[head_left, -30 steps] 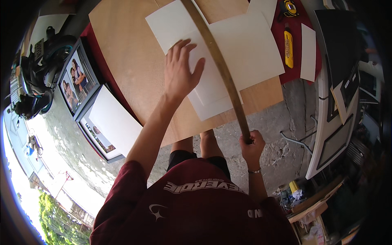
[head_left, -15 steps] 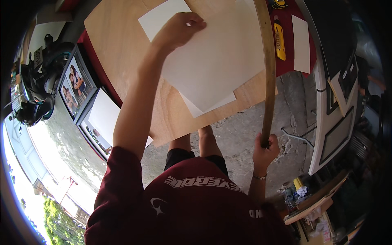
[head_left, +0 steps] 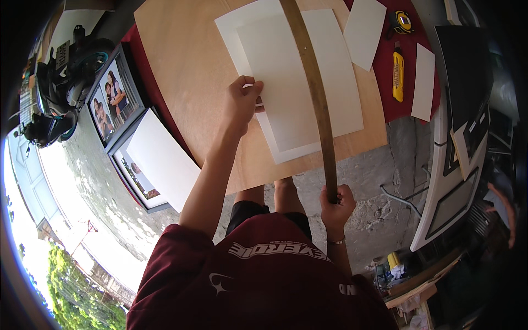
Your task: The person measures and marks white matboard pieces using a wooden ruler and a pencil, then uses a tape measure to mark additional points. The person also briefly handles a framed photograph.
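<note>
My left hand [head_left: 240, 105] is closed, with thumb and fingers pinching the left edge of a thin whitish sheet [head_left: 278, 93]. Beneath that lies a larger white board [head_left: 335, 66], its edges showing around the sheet. My right hand [head_left: 337, 204] is wrapped around the near end of a long brownish straightedge [head_left: 313, 82]. This bar runs away from me across the sheet and out at the top of the picture. Whether it rests on the sheet or hangs just above cannot be made out. All this is over a plywood panel [head_left: 181, 66].
On a red cloth [head_left: 388, 107] at the right are a yellow cutter knife [head_left: 397, 77], a tape measure [head_left: 403, 22] and white strips [head_left: 422, 82]. Framed photos [head_left: 115, 96] stand at left, near a motorcycle [head_left: 60, 93]. White frames [head_left: 429, 209] lean at right; another person's arm [head_left: 505, 209] shows beyond.
My left hand has come nearer to me and now pinches the sheet's left edge. My right hand has brought the straightedge leftward, over the sheet. The whole view has shifted a little.
</note>
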A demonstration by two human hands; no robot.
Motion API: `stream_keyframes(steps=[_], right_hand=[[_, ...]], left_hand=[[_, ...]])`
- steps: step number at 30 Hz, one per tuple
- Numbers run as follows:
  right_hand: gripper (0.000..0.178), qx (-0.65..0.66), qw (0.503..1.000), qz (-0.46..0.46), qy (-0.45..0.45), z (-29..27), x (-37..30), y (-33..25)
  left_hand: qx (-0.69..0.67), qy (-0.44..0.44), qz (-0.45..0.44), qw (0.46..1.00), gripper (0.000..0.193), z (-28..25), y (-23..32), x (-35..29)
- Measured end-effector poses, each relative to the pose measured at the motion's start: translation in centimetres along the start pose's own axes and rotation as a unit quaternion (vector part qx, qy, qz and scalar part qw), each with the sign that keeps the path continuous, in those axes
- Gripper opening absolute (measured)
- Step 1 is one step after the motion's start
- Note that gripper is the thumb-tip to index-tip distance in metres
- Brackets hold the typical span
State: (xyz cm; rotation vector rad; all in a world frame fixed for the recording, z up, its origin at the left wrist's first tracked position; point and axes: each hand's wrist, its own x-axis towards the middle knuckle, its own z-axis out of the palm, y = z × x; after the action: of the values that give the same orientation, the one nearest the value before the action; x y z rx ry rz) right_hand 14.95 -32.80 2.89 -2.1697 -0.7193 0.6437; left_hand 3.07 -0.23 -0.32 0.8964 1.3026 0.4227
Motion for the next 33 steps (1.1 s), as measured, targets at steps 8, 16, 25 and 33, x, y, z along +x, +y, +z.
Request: stream_keyframes(steps=[8, 16, 25, 33], right_hand=[[0.026, -0.033, 0.999, -0.022, -0.028, 4.7, -0.4, 1.4], [0.035, -0.102, 0.994, -0.03, -0.029, 6.6, -2.4, 2.3], [0.043, -0.176, 0.98, -0.086, -0.029, 6.3, 1.6, -2.9], [0.049, -0.227, 0.967, -0.109, -0.048, 12.1, 5.9, -8.5]], left_hand=[[0.536, 0.068, 0.224, 0.811, 0.022, -4.6, 6.8, 0.9], [0.609, -0.08, 0.665, 0.426, 0.035, -6.9, 9.7, 12.2], [0.69, -0.335, 0.451, 0.457, 0.022, -3.6, 13.8, 14.4], [0.723, -0.324, 0.536, 0.292, 0.011, -4.8, 13.2, 13.9]])
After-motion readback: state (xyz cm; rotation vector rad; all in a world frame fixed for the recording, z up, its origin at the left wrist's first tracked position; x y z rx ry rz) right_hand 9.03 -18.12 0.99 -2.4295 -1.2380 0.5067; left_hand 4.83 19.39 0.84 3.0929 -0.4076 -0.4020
